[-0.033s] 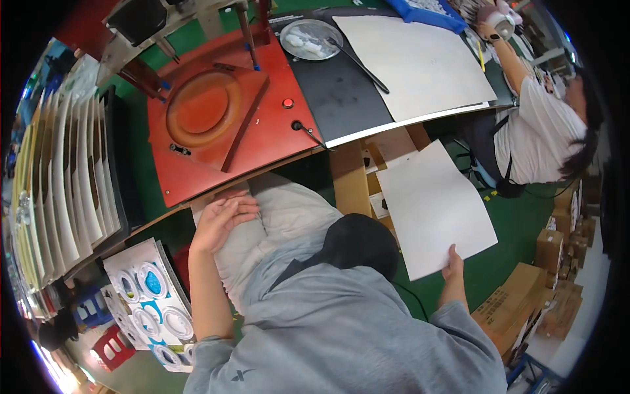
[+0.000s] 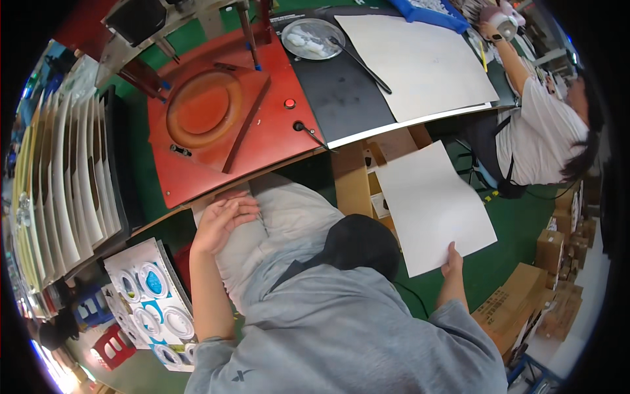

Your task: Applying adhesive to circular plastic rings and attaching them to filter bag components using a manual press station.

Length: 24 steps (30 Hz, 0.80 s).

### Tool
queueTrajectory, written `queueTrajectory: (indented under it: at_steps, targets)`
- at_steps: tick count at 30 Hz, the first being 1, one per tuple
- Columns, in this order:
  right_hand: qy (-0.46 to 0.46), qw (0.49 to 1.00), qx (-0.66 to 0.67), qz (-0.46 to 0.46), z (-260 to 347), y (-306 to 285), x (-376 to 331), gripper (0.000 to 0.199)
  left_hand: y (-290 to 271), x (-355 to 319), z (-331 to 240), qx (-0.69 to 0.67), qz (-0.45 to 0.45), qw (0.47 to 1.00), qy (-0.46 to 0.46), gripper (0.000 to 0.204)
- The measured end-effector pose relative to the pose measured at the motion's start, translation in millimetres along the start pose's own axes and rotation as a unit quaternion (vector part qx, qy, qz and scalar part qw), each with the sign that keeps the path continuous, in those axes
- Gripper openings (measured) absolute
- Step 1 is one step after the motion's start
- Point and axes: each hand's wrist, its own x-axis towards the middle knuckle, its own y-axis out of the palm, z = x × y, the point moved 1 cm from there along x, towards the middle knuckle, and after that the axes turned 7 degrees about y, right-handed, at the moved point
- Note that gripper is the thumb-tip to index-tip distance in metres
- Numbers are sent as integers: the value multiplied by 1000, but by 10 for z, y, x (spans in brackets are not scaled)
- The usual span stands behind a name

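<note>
My right hand is closed on the near edge of a large white sheet. The sheet hangs tilted and slightly curved to the right of my body, beside the table's front edge. My left hand lies on my thigh, fingers loosely stretched out and nothing in them. Just beyond it stands a red machine base that carries a raised red plate with a round ring pressed or set into it. A red push button sits on the base's right side.
Right of the machine are a round metal dish of white pieces, a black-handled tool and a pale sheet. Upright sheets fill a rack at left. Printed ring sheets lie lower left. A co-worker sits right, near cartons.
</note>
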Motion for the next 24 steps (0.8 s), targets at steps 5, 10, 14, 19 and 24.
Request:
queueTrajectory:
  at_steps: [5, 10, 14, 19, 24]
  targets:
    - [50, 997, -43, 29, -235, -61, 179, 53, -87, 80, 68, -24, 38, 999, -7, 42]
    - [109, 987, -28, 118, -442, 81, -42, 47, -206, -21, -14, -38, 37, 998, -27, 42]
    - [138, 979, -151, 11, -483, 319, 700, 49, -168, 193, 24, -98, 95, 990, -29, 45]
    - [211, 871, -420, -141, 21, 1004, 1719, 77, -125, 317, 57, -115, 140, 983, -36, 50]
    - [211, 869, -433, -111, -302, 550, 1803, 77, -182, 175, 36, -108, 107, 988, -19, 52]
